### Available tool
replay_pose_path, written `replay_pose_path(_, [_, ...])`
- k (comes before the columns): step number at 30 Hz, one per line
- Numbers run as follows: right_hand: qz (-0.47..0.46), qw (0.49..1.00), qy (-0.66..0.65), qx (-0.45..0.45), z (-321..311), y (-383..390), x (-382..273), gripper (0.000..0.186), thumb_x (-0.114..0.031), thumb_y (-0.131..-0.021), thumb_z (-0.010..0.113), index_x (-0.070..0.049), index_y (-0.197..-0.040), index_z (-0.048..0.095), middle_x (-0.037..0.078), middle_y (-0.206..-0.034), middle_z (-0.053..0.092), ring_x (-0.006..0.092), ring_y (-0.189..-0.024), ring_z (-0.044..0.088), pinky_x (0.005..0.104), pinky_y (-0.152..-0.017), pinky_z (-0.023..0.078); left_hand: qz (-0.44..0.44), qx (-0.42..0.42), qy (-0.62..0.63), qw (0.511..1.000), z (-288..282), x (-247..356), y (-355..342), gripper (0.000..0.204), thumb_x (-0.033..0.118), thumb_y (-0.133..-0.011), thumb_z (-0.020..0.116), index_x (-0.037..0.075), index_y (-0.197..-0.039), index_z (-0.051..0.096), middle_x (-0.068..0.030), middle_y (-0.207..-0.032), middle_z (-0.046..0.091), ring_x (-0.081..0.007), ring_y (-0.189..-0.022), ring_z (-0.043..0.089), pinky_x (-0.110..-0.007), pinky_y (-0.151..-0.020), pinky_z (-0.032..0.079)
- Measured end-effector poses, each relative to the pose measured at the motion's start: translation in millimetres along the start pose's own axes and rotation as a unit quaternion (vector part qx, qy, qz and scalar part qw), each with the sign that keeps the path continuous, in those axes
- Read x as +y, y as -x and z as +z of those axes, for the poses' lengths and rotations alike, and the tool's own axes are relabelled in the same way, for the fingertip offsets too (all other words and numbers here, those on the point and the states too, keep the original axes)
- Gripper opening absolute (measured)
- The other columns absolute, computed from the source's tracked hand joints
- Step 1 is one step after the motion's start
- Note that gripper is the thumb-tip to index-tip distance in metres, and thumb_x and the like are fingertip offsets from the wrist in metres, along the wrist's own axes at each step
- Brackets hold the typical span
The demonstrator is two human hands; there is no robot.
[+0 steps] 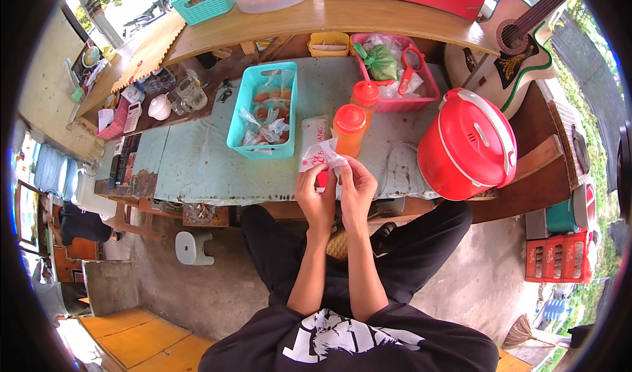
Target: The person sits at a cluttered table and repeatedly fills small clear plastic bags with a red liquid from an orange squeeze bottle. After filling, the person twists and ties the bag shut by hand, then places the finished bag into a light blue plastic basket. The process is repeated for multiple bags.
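Note:
My left hand (315, 194) and my right hand (355, 191) are raised together at the front of the pale blue worktop (191, 164), both pinching a small crumpled white paper or plastic piece (332, 151) with red print between their fingertips. Just beyond it lies a white printed pack (313, 128), partly hidden. Two orange squeeze bottles with red lids (349, 128) stand close by my right fingertips. A turquoise basket (235, 138) holding small clear bags of brownish food is to the left. A large red lidded container (461, 148) with a white handle sits to the right.
A pink basket (421, 97) with bags and a red strainer, a yellow tray (329, 39) and a guitar (500, 69) are at the back. A wooden shelf (263, 16) runs above. A white stool (191, 248) stands below left. Another person (82, 224) is at the far left.

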State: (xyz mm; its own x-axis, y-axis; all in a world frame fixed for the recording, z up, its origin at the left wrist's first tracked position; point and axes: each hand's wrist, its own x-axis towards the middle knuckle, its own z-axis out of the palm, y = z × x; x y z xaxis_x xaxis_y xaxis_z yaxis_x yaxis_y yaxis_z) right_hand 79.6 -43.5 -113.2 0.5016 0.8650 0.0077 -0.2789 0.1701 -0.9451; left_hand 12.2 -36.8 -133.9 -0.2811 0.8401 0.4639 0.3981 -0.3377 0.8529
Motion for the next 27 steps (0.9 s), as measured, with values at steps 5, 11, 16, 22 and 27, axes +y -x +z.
replay_pose_path(5, [-0.009,0.999,-0.027,0.019,-0.4,-2.0,12.1,0.023,-0.013,-0.101,0.058,0.008,-0.105,0.068,0.003,-0.09,0.069,0.0075,-0.083,0.061,0.024,-0.074,0.05,0.032,0.043,0.018,0.998,5.2,2.6,2.4,0.016,-0.001,-0.081,0.074,0.002,-0.096,0.07,-0.0111,-0.087,0.069,-0.0253,-0.074,0.062,-0.035,-0.065,0.048])
replay_pose_path(11, [0.051,0.995,-0.068,-0.054,3.2,1.2,8.7,0.019,-0.012,-0.101,0.057,0.003,-0.097,0.068,0.002,-0.089,0.068,0.0068,-0.082,0.06,0.0235,-0.074,0.048,-0.052,0.066,0.044,0.996,-1.5,10.5,3.4,0.014,0.003,-0.088,0.073,0.001,-0.101,0.071,-0.0093,-0.091,0.069,-0.0177,-0.078,0.061,-0.029,-0.068,0.047])
replay_pose_path(16, [0.063,0.99,-0.096,-0.076,-1.0,3.0,8.8,0.018,-0.014,-0.1,0.058,0.0,-0.093,0.067,-0.002,-0.088,0.065,0.0047,-0.083,0.055,0.0232,-0.076,0.044,-0.003,0.052,0.013,0.999,0.0,-4.9,-1.2,0.015,0.001,-0.086,0.072,0.001,-0.101,0.071,-0.0112,-0.095,0.071,-0.0255,-0.086,0.062,-0.036,-0.076,0.049])
replay_pose_path(22, [0.069,0.99,-0.125,-0.008,-7.6,2.9,16.8,0.017,-0.015,-0.099,0.059,-0.002,-0.094,0.069,-0.003,-0.089,0.066,0.0048,-0.083,0.052,0.0229,-0.075,0.041,0.001,0.002,0.011,1.0,1.7,1.5,-2.7,0.016,-0.001,-0.082,0.071,0.0,-0.098,0.072,-0.0118,-0.093,0.072,-0.0286,-0.087,0.063,-0.039,-0.078,0.05])
replay_pose_path(27, [0.104,0.986,-0.128,0.024,2.7,4.3,9.7,0.015,-0.016,-0.096,0.061,-0.006,-0.089,0.069,-0.006,-0.085,0.064,0.0027,-0.07,0.043,0.0207,-0.066,0.034,-0.041,0.019,0.05,0.998,3.7,-6.2,0.6,0.014,0.0,-0.084,0.071,-0.001,-0.098,0.072,-0.0107,-0.09,0.071,-0.0223,-0.085,0.063,-0.033,-0.076,0.05])
